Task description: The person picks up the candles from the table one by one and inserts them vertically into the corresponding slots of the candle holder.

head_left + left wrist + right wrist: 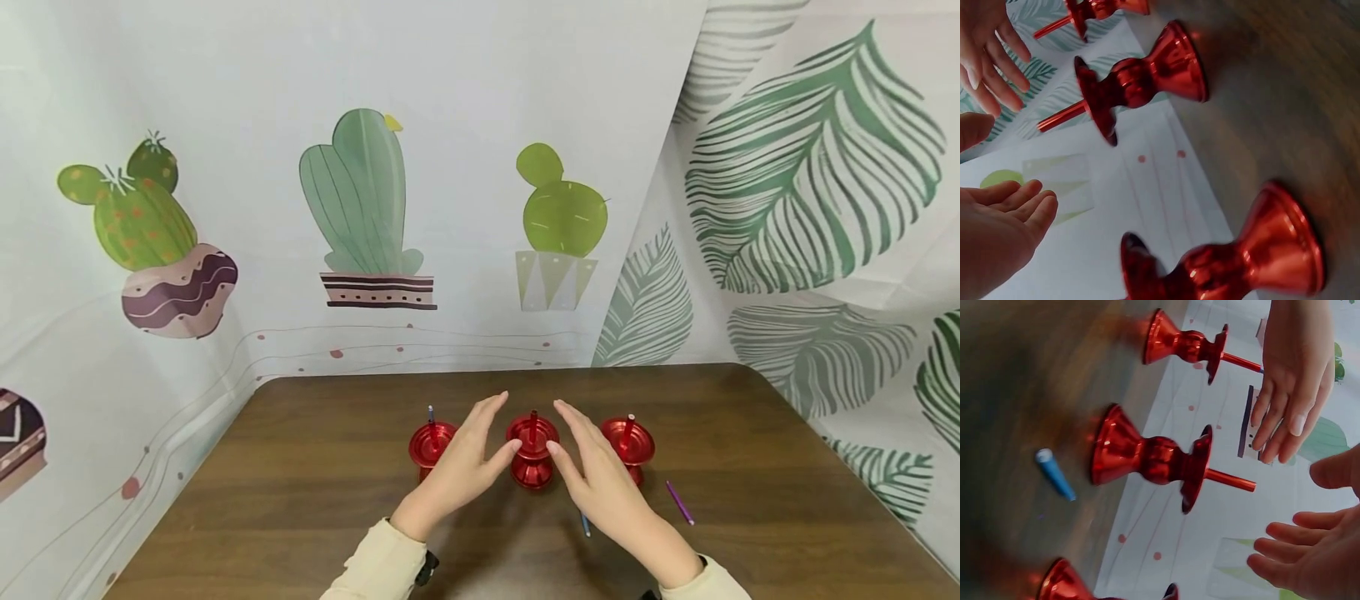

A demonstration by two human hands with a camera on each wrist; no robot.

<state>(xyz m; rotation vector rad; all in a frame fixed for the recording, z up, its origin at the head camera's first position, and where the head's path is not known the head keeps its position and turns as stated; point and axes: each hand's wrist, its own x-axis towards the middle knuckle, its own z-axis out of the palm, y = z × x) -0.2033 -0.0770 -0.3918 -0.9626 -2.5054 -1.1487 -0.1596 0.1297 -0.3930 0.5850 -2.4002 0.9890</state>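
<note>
At the left of my head view, a white cloth backdrop (255, 75) printed with potted cacti hangs behind the brown wooden table (322, 450). The left red candle holder (422, 451) stands upright on the tabletop, a thin blue stick (431, 413) rising from its central stem; part of its base is hidden from me by the left hand (461, 467). That hand is spread wide, fingers extended and thumb set apart, its palm turned inward; I see it grasping nothing. A cream sleeve (382, 562) covers its forearm. Between the two hands stands the middle red candle holder (532, 476), upright, with a broad dish and a slender red tube; in both wrist views I find a gap between it and the fingers. To its right, a short blue piece (586, 524) lies on the table, partly covered in my head view by the right hand (606, 483), which mirrors the other: wide, fingers extended, likewise grasping nothing. Beyond it stands the right red candle holder (637, 446), its stem topped in white; I cannot tell what forms that tip. Farther right, a purple stick (679, 502) lies slantwise near a leaf-patterned cloth (810, 192).
</note>
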